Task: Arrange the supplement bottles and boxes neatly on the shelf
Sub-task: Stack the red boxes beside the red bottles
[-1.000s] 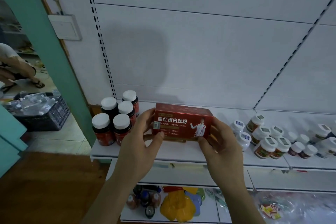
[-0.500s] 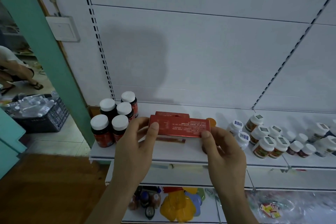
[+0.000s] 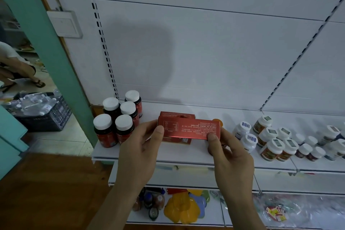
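Observation:
A red supplement box (image 3: 188,129) hangs just above the white shelf (image 3: 177,153), its small-print side facing me. My left hand (image 3: 141,147) pinches its left end, thumb on the front. My right hand (image 3: 229,151) pinches its right end the same way. Behind and under it lies another red box (image 3: 177,115). An orange cap (image 3: 217,121) peeks out behind the held box's right end. Several dark bottles with white caps (image 3: 119,119) stand at the shelf's left end. Several small white-capped bottles (image 3: 270,140) crowd the right part.
A lower shelf (image 3: 186,209) holds small bottles, yellow packets and plastic bags. A teal doorframe (image 3: 43,43) stands left of the shelving. Beyond it a black crate (image 3: 43,112) of bottles sits on the floor near a person's legs (image 3: 16,69).
Both hands have tipped the red box, so its printed front now faces away and its small-print side faces me. The box sits slightly lower and closer to the other red box.

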Action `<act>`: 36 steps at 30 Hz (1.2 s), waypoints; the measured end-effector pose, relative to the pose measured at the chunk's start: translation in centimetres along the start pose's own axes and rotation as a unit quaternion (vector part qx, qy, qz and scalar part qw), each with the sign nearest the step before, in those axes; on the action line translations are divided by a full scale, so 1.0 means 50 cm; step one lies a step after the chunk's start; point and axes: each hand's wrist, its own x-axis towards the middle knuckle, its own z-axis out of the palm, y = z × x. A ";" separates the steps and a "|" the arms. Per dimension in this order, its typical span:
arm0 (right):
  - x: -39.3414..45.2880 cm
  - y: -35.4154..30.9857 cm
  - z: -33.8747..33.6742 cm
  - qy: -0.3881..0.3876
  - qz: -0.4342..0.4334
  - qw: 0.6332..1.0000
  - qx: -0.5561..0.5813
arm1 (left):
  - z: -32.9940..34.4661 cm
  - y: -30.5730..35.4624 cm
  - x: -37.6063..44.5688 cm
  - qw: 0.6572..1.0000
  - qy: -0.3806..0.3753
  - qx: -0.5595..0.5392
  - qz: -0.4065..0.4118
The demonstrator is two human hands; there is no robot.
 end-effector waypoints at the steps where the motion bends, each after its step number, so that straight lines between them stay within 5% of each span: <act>1: 0.000 -0.001 0.000 0.001 -0.002 1.000 -0.004 | -0.001 0.000 0.000 1.000 0.001 0.002 -0.001; 15: 0.011 -0.015 -0.008 0.019 0.048 0.995 0.090 | 0.000 0.009 0.001 1.000 0.003 -0.027 -0.003; 36: -0.001 -0.018 -0.013 -0.024 0.057 0.994 0.087 | -0.007 -0.004 -0.002 0.998 -0.024 -0.050 -0.005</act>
